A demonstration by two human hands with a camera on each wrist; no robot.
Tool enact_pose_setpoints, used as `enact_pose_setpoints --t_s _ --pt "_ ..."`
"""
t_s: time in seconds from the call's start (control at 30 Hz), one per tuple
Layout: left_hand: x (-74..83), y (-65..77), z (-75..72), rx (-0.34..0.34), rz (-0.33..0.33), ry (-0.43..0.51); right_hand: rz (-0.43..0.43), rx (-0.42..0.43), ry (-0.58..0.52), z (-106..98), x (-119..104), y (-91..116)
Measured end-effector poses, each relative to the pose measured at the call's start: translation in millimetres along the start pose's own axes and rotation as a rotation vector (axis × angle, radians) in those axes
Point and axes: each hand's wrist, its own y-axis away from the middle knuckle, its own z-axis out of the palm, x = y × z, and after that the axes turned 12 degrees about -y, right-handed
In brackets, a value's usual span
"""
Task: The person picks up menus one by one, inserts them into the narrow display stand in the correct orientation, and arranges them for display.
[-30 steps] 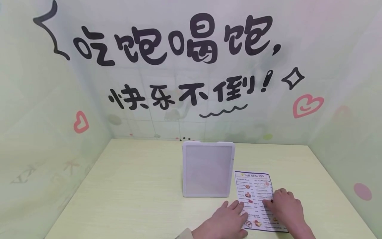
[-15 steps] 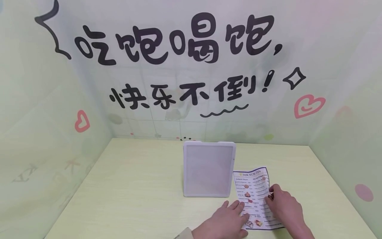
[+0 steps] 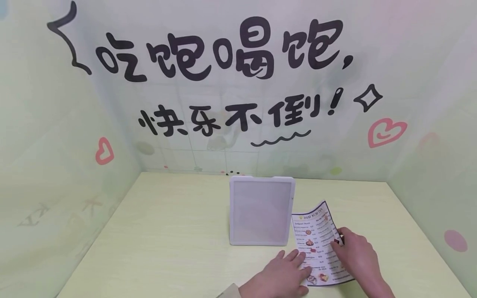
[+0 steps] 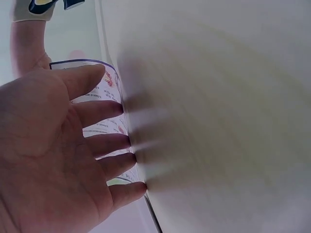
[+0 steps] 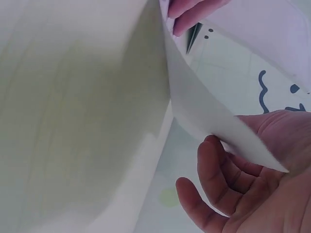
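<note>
A printed menu sheet (image 3: 314, 231), headed "DIM SUM INN", lies toward the right of the table. Fingers spread, my left hand (image 3: 277, 275) rests at its lower left edge; in the left wrist view the fingertips touch down on the surface. My right hand (image 3: 358, 258) pinches the right edge between thumb and fingers. That side is raised and curves up off the table, its top right corner sticking up. From the right wrist, the plain white back of the menu (image 5: 206, 114) shows, with the curled fingers (image 5: 214, 170) behind its edge.
A white-framed grey panel (image 3: 261, 213) stands upright just left of the menu, near the left hand. The pale wooden table (image 3: 167, 231) extends to the left. Printed fabric walls (image 3: 208, 157) with large black characters enclose the back and both sides.
My right hand has taken hold of the menu's right edge and lifted it, so the sheet bends up and leftward. The left hand stays in place.
</note>
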Motion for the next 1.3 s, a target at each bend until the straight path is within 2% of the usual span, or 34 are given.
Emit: enact_pose_setpoints --t_s 0.3,0.4,0.47,0.6,0.67,0.77,0.9,0.97,1.0,1.1,1.2,1.3 --pt "3.3 2.6 1.1 -0.057 -0.072 0.061 -0.086 0.079 -0.005 -10 -17 12" --pt "2.1 4.0 -1.5 -0.057 -0.121 0.107 -0.128 0.134 -0.023 -17 -22 16" --pt "0.9 5.0 -4.8 -0.006 -0.180 0.151 -0.171 0.192 -0.045 -22 -24 17" --pt "-1.4 6.8 -11.4 0.196 -0.320 0.262 -0.242 0.307 -0.096 -32 -26 20" --pt "-2.6 7.4 -13.6 0.285 -0.366 0.332 -0.259 0.346 -0.119 -36 -28 22" --pt "-4.6 7.9 -16.4 0.357 -0.407 0.436 -0.274 0.390 -0.143 -42 -31 26" --pt "-7.1 8.9 -19.8 0.399 -0.432 0.566 -0.241 0.397 -0.191 -52 -34 30" --pt "-8.7 9.6 -22.9 0.391 -0.428 0.668 -0.192 0.371 -0.224 -58 -37 33" --pt "-9.5 9.6 -24.3 0.376 -0.420 0.748 -0.165 0.354 -0.243 -61 -39 34" --pt "-12.5 9.3 -28.8 0.303 -0.354 1.069 -0.103 0.307 -0.309 -66 -45 37" --pt "-13.6 8.2 -32.0 0.232 -0.290 1.377 -0.087 0.295 -0.356 -69 -48 39" --pt "-11.6 7.3 -34.0 0.217 -0.246 1.537 -0.081 0.310 -0.366 -70 -49 42"
